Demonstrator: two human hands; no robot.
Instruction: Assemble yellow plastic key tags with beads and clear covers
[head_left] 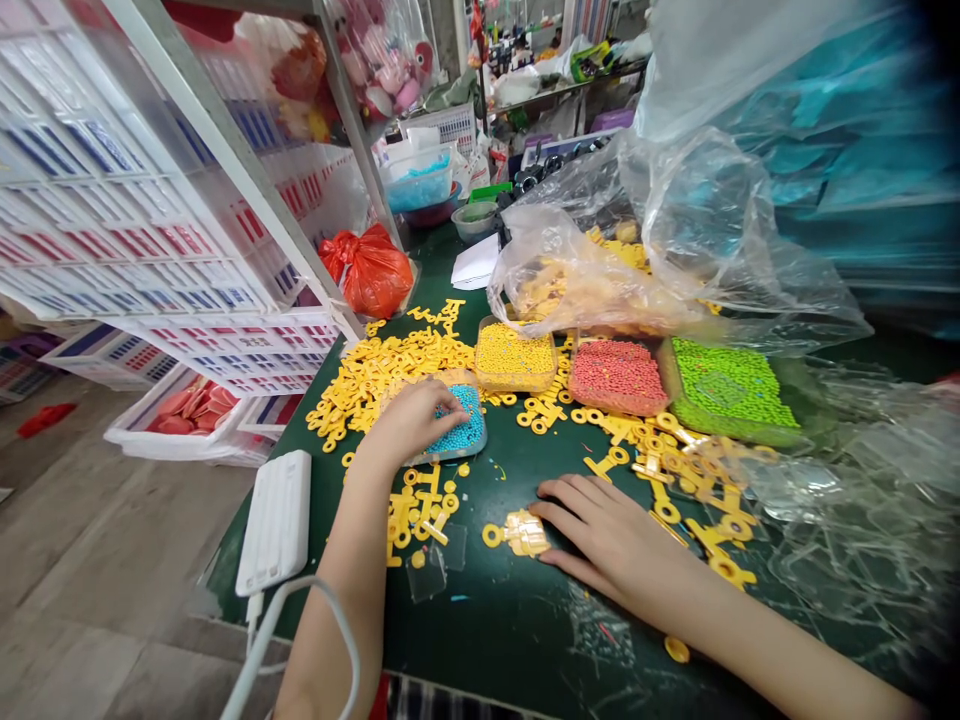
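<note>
My left hand point(414, 417) reaches into a small tray of blue beads point(466, 430), its fingertips pinched together among the beads. My right hand point(606, 537) lies flat on the dark green table point(517, 610), fingers stretched toward a yellow plastic piece point(521, 533) and touching its edge. Loose yellow plastic pieces point(382, 368) are heaped behind the left hand, and more lie scattered to the right point(675, 470). Trays of yellow beads point(515, 356), red beads point(617, 376) and green beads point(726, 387) stand in a row beyond.
A white power bank point(276, 520) with a cable lies at the table's left edge. Clear plastic bags point(675, 230) pile up at the back right. A red bag point(369, 268) sits by stacked white crates point(135, 200) on the left. Small clear lids point(427, 572) lie near me.
</note>
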